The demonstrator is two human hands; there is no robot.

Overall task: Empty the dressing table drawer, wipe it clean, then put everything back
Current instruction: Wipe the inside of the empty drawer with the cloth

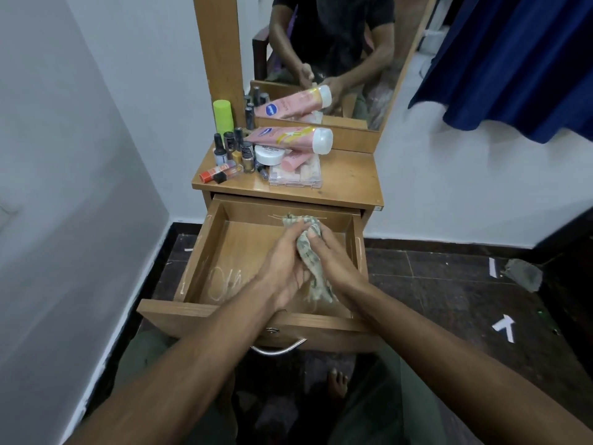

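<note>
i find the drawer [211, 252] pulled fully out of the dressing table [349, 184] and bare of contents; the emptying stage reads as complete. the removed items sit crowded on the table top, left of centre: a cluster of nail polish bottles [236, 152], a green can [223, 118] at the back, a white jar [269, 154], a pink tube [293, 138] lying across the pile, and a clear plastic case [296, 176] beneath it.

both hands are inside the drawer, above its floor toward the right half. the left hand [284, 271] and the right hand [333, 264] each have fingers curled round a patterned cloth [309, 252], which is bunched between them. i cannot tell whether the cloth touches the wood at this instant.

whitish scribble marks [224, 281] show on the drawer floor at front left, and fainter ones on the rear wall, so i judge wiping unfinished. restocking is not begun; nothing lies in the drawer.
</note>
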